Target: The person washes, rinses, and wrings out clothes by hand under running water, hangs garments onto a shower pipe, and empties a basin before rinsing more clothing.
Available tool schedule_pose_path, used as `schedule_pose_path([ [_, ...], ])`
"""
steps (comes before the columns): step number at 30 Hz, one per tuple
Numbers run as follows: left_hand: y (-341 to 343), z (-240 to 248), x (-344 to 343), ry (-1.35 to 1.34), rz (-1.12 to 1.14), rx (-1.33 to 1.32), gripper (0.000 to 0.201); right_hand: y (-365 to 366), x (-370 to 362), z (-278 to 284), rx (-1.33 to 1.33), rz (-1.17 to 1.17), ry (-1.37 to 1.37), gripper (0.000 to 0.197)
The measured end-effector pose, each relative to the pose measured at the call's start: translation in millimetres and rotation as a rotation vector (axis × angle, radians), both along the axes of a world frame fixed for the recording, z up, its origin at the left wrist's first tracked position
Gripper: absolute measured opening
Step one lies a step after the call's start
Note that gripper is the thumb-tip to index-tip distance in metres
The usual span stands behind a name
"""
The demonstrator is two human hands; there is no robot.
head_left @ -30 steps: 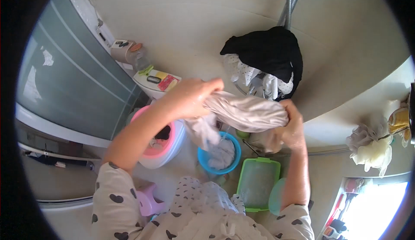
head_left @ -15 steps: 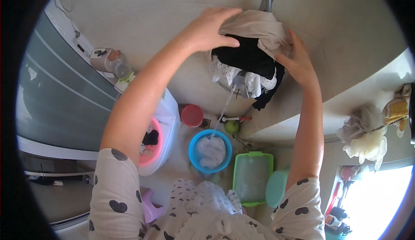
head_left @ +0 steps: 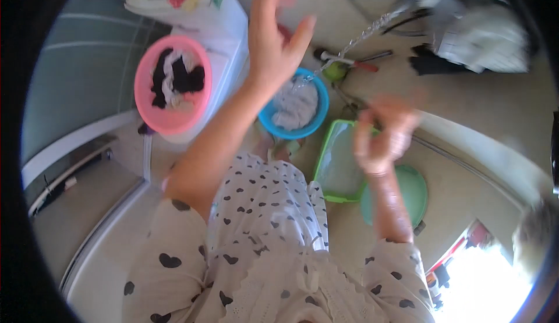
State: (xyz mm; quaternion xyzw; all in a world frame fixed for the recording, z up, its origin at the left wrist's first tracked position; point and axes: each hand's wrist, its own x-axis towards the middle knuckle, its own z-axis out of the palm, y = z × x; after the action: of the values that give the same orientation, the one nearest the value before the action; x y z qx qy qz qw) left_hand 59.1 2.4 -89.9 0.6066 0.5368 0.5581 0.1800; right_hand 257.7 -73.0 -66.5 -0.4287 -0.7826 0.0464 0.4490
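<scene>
Taking the blue basin as the middle of the clock — it's got a wad of pale wet-looking cloth bunched up in it, and a water stream slants down into it from about one-thirty. The left hand is up around eleven-thirty, nearest that basin and hanging above it, thumb stretched well away from the fingers, which look a bit curled and smeary at the tips. Right hand is out near three-thirty over the edge of the green-rimmed tray; it's so blurred I honestly can't tell if those fingers are spread or pressed together. Its forearm is shiny and crosses a round teal tub down at four-thirty, right beside the tray. Over at nine there's a pink tub with a black-and-white jumble of clothes inside. Around two o'clock, a green round thing sits near a red-and-white handle, and farther out that way there's whitish laundry — pretty blurry — with black cloth poking out beside it.
</scene>
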Motion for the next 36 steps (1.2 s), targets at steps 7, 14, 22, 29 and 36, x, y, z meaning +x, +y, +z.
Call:
schedule_pose_path([
  [7, -232, -309, -17, -0.485, 0.231, -1.130, 0.042, -137, -21, -384, -1.571, 0.201, -0.282, 0.030],
  [14, -284, -454, -28, -0.300, 0.176, -1.492, 0.031, -121, -73, -589, -1.672, 0.296, -0.994, 0.058],
  [22, -271, -522, -29, -0.589, 0.231, -1.541, 0.029, -143, -66, -682, -1.065, 0.010, -1.317, 0.067],
  [29, -267, -491, -14, -1.013, 0.449, -1.622, 0.034, -127, -6, -579, -1.855, -0.326, 0.009, 0.033],
  [36, -219, -416, 21, -1.231, 0.758, -1.846, 0.058, -112, 25, -316, -1.971, -0.476, 0.950, 0.049],
])
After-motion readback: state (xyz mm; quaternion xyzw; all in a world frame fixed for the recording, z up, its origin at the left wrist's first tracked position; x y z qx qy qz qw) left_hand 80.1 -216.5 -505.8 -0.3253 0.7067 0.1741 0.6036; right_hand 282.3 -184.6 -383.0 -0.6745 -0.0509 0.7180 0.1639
